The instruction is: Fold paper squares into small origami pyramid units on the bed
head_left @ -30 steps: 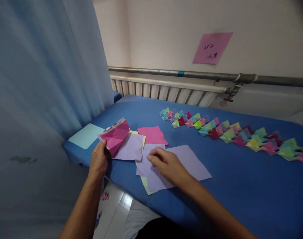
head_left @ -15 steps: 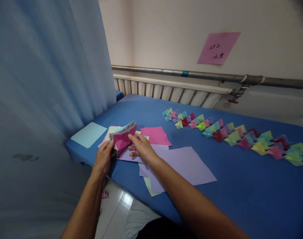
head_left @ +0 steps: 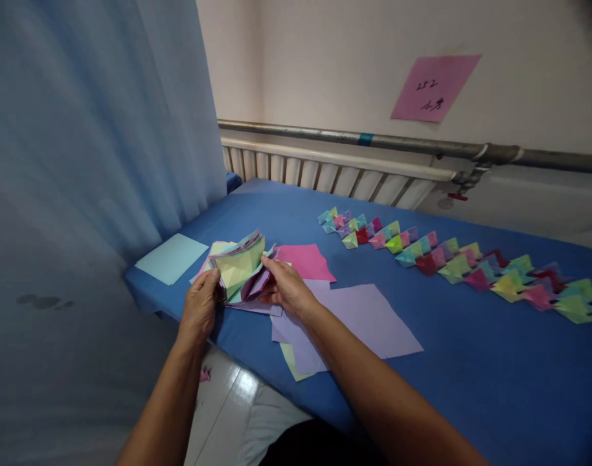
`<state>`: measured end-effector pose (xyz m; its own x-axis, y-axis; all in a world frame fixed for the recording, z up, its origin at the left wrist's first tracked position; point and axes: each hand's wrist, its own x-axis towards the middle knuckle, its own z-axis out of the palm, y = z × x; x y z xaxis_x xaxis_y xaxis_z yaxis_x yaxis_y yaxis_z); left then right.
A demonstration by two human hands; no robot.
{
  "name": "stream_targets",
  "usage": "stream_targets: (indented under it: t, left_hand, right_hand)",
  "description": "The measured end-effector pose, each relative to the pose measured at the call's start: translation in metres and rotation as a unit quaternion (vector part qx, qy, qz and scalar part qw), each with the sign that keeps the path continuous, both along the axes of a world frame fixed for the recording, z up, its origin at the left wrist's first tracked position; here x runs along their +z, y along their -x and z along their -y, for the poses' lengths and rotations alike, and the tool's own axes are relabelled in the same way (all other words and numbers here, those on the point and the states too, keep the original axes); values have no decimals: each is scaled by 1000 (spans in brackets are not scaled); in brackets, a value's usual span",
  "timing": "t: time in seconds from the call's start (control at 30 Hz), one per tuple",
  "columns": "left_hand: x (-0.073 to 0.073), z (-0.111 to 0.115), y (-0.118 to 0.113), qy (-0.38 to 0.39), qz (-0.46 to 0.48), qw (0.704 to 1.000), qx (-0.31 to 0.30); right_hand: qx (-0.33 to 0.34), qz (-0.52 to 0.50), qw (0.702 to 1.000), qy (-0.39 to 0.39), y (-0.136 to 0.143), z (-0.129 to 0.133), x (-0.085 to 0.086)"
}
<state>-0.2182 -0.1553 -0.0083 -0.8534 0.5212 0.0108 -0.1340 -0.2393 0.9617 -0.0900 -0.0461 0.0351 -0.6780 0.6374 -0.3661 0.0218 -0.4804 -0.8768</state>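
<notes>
A stack of coloured paper sheets [head_left: 238, 266] is held up, bent and fanned apart, above the near-left part of the blue-covered bed. My left hand [head_left: 201, 303] is closed on its left edge, thumb in front. At its right side my right hand [head_left: 287, 285] grips several turned-over sheets between thumb and fingers; its lower fingers are partly hidden by the paper. A pale yellow-green sheet with creases faces me, with purple and dark pink sheets at the right. Under and beside the stack lie a bright pink sheet [head_left: 308, 260] and large lilac sheets [head_left: 368, 323].
Light blue paper [head_left: 172, 259] lies at the bed's left corner. Rows of folded colourful paper pieces [head_left: 439, 254] stretch along the right. A blue curtain [head_left: 96, 162] hangs at left. Behind the blue bed cover [head_left: 471, 382] stand a radiator [head_left: 325, 173] and a pipe [head_left: 412, 144].
Sheets have been flipped over to the right, so a yellow-green sheet now faces me instead of the dark pink one. My right hand has closed on the turned sheets.
</notes>
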Motion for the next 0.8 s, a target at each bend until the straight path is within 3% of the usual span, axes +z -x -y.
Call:
stream_targets:
  t: [0.27, 0.53, 0.67, 0.8]
  left_hand:
    - [13, 0, 1, -34, 39, 998, 25]
    - [20, 0, 15, -73, 15, 989, 129]
    - [35, 5, 33, -102, -5, 980, 173]
    - [51, 11, 47, -104, -83, 962, 237]
  right_hand:
    - [-14, -5, 1000, -8, -1, -1, 0]
    - [-53, 34, 994, -89, 2, -1, -16]
    - [-84, 17, 986, -140, -4, -1, -8]
    - [-150, 12, 976, -159, -21, -18, 8]
